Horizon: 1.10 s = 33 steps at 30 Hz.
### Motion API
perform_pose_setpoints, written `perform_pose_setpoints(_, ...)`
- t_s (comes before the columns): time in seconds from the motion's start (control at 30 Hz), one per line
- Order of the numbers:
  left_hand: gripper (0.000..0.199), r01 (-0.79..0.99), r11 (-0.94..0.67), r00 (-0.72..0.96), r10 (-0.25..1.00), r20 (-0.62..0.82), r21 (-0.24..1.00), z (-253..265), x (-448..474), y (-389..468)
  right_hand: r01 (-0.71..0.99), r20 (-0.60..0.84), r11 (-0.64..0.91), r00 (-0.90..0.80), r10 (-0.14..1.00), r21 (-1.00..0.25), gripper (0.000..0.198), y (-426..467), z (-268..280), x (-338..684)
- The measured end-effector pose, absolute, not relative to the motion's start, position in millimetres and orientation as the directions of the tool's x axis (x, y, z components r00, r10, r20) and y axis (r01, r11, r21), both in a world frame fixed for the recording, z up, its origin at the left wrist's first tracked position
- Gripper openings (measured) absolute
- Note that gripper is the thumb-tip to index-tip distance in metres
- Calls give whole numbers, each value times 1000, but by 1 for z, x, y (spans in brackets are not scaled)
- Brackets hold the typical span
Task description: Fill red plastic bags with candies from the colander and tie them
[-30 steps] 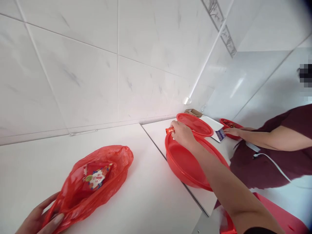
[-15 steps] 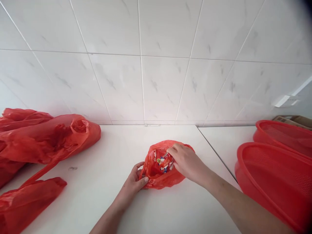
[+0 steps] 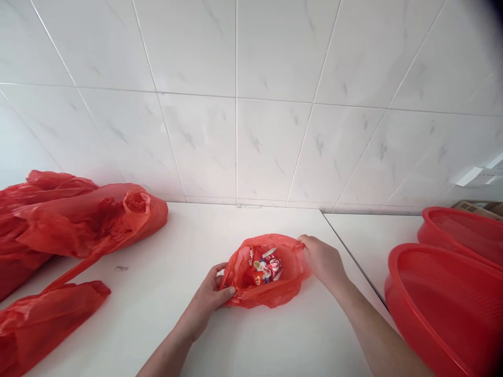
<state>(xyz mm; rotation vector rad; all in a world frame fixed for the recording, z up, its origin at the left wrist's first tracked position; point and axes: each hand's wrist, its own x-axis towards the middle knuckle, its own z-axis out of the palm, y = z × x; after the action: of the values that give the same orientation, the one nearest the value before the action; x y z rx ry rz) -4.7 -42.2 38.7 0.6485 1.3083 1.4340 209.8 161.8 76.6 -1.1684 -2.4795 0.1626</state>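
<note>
A thin red plastic bag [image 3: 271,299] rests on the white table with its mouth spread wide. Inside it lie several small printed packets [image 3: 267,267], red, white and blue, that look like wrapped sweets. My left hand [image 3: 214,290] grips the bag's left edge, thumb on the outside near me and fingers behind. At the opposite side, my right hand [image 3: 324,259] pinches the right rim of the bag; its fingertips are slightly blurred.
Bunched red plastic bags [image 3: 90,220] cover the left of the white table [image 3: 157,324], with another folded red bag [image 3: 55,319] closer to me. Two red plastic baskets [image 3: 396,293] stand on the right, a cardboard box [image 3: 479,208] behind them. A tiled wall [image 3: 271,141] rises at the back.
My right hand has come out of the bag's mouth and moved right to its rim. The opening is wider and the packets show more fully. My left hand keeps its hold.
</note>
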Motion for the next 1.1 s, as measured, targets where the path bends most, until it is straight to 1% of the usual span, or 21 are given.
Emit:
perform_pose_setpoints(0.07,62,-333,83,-460,855,-239,939,45,-16,-38,641,253,507,-450,856,-575,21,168,88,212)
perform_pose_setpoints(0.1,60,-328,30,-540,814,-214,944,49,-23,-34,525,211,424,-416,884,-738,18,171,95,213)
perform_pose_setpoints(0.13,58,-316,-38,-608,775,-172,948,56,-30,-30,360,160,324,-416,895,-875,17,174,102,214)
perform_pose_setpoints(0.17,56,-293,-113,-658,744,-114,949,64,-37,-27,176,111,206,-437,893,-962,18,178,109,216)
perform_pose_setpoints(0.2,53,-260,-185,-691,721,-49,948,75,-43,-23,13,74,90,-457,886,-996,20,182,114,217)
perform_pose_setpoints(0.23,50,-223,-245,-710,704,15,943,87,-47,-19,-105,51,3,-454,889,-994,21,185,117,219)
perform_pose_setpoints(0.27,46,-182,-288,-718,692,73,940,100,-50,-16,-174,45,-31,-412,910,-984,21,188,119,220)
perform_pose_setpoints(0.33,37,-88,-330,-722,671,168,940,127,-51,-10,-201,87,44,-213,973,-979,16,193,120,222)
perform_pose_setpoints(0.4,27,18,-338,-723,646,246,941,151,-48,-6,-238,154,138,-49,987,-961,9,196,119,224)
perform_pose_setpoints(0.47,16,151,-322,-722,610,326,935,170,-43,-2,-406,147,95,-98,984,-909,8,196,119,224)
perform_pose_setpoints(0.53,5,328,-259,-729,543,418,908,183,-38,1,-587,103,-62,-243,964,-807,12,195,122,223)
perform_pose_setpoints(0.6,4,471,-163,-730,479,487,867,192,-33,4,-672,77,-161,-309,948,-723,11,192,126,218)
perform_pose_setpoints(0.63,6,497,-132,-725,479,495,857,195,-30,5,-701,74,-180,-316,946,-690,11,190,128,215)
perform_pose_setpoints(0.7,8,439,-146,-692,574,437,887,199,-23,8,-733,101,-225,-371,923,-642,15,182,133,208)
perform_pose_setpoints(0.77,8,270,-207,-610,719,334,940,201,-12,13,-724,159,-239,-435,886,-647,24,168,137,199)
perform_pose_setpoints(0.83,7,112,-244,-509,818,267,963,201,2,17,-647,210,-157,-452,867,-746,31,147,141,191)
perform_pose_setpoints(0.9,7,41,-270,-435,862,260,962,200,17,21,-474,243,-16,-479,844,-880,38,123,145,184)
perform_pose_setpoints(0.97,8,58,-291,-359,886,292,955,199,33,22,-273,247,101,-578,778,-957,44,102,147,178)
perform_pose_setpoints(1.0,8,81,-296,-299,903,307,952,198,39,22,-197,240,148,-633,735,-969,42,95,147,175)
perform_pose_setpoints(1.07,13,169,-318,-173,922,346,933,195,48,20,-105,208,191,-713,669,-976,32,88,147,171)
perform_pose_setpoints(1.1,17,244,-345,-144,911,385,906,193,50,19,-80,183,184,-729,660,-980,33,88,146,170)
